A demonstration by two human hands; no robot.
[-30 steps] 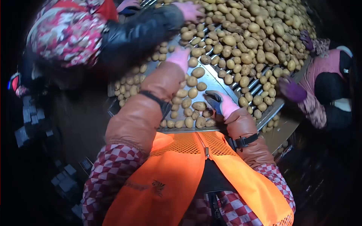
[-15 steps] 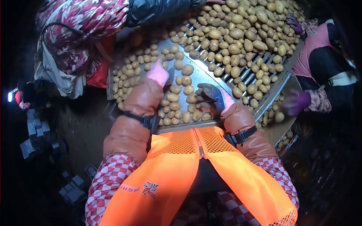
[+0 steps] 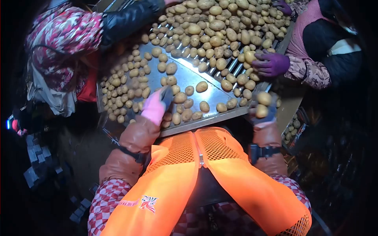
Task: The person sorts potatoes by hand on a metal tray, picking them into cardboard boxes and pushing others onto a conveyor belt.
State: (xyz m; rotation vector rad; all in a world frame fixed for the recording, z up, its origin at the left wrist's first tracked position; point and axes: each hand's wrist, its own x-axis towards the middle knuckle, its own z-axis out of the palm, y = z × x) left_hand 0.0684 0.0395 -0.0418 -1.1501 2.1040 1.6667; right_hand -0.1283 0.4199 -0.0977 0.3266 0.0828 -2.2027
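My left hand (image 3: 158, 103), in a pink and dark glove, is on the metal tray (image 3: 151, 59) among loose potatoes (image 3: 180, 97). Its fingers look stretched out and slightly blurred, with nothing visible in them. My right hand (image 3: 266, 117), in a dark glove, is past the tray's front right corner. In it lie two potatoes (image 3: 263, 98), one above the other, with the fingers curled around them. Small potatoes (image 3: 118, 92) crowd the tray's left part.
A large potato heap (image 3: 220, 27) covers the slatted rack (image 3: 214, 71) behind the tray. At the right, a co-worker's purple-gloved hand (image 3: 271, 63) touches potatoes. Another person's dark sleeve (image 3: 130, 21) reaches in from the left. Potatoes fill a box (image 3: 293, 128) low on the right.
My right hand has moved right, off the tray, and now holds potatoes. My left hand has come closer to the tray's front edge. Fewer potatoes lie at the front middle.
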